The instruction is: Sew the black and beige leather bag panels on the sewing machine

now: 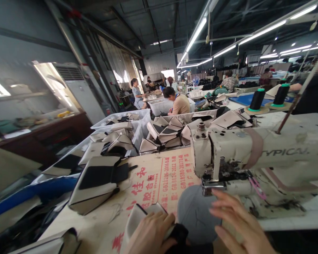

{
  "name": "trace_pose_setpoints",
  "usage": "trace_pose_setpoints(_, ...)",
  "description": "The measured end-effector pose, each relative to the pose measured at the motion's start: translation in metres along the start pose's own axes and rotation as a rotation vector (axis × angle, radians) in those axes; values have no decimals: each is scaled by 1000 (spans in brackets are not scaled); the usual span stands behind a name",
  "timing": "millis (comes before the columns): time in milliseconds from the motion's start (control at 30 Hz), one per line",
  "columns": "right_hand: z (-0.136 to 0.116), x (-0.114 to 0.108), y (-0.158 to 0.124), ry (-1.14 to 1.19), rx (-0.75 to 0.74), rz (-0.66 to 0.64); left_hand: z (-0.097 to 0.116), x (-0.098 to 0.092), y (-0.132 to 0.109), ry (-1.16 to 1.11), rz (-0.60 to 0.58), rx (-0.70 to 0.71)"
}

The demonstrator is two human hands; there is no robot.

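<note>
fabric piece (134, 224) under l hand (151, 234) partly hidden, cut off at btm

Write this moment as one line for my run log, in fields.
left hand: on cream fabric piece | right hand: at grey rounded piece | beside: Typical sewing machine

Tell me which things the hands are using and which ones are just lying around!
Being used:
left hand, gripping a cream-and-black fabric piece
right hand, open, near a sewing machine
grey round shape, beside the right hand

Lying around:
stacked cream-and-black pieces
white bins
black thread cones
</note>
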State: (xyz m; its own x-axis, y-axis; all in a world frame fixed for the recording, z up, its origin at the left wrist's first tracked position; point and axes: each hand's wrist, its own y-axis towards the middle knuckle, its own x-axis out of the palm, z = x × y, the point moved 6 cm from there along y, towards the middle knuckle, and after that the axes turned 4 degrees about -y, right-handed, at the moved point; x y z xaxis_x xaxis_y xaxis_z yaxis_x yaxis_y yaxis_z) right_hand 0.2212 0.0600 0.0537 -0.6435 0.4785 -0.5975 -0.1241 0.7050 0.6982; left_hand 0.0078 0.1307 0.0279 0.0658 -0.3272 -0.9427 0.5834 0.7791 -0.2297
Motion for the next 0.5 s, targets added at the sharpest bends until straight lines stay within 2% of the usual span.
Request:
trace_pose_setpoints(100, -8, 44, 19, 104, 294, 158, -4, 1, -7, 50, 28, 13)
trace_pose_setpoints(200, -7, 65, 23, 222, 417, 320, -3, 3, -4, 84, 31, 40)
trace_pose_setpoints(267, -4, 70, 19, 192, 379, 304, -2, 5, 8, 102, 34, 56)
trace_pose_setpoints(400, 6, 58, 0, 28, 177, 94, -8, 9, 33, 125, 8, 44)
trace_pose_setpoints(433, 8, 48, -5, -5, 139, 91, -10, 10, 33, 126, -11, 44)
trace_pose_setpoints(500, 8, 25, -11, -68, 77, 199, -9, 8, 21, 116, -48, 59)
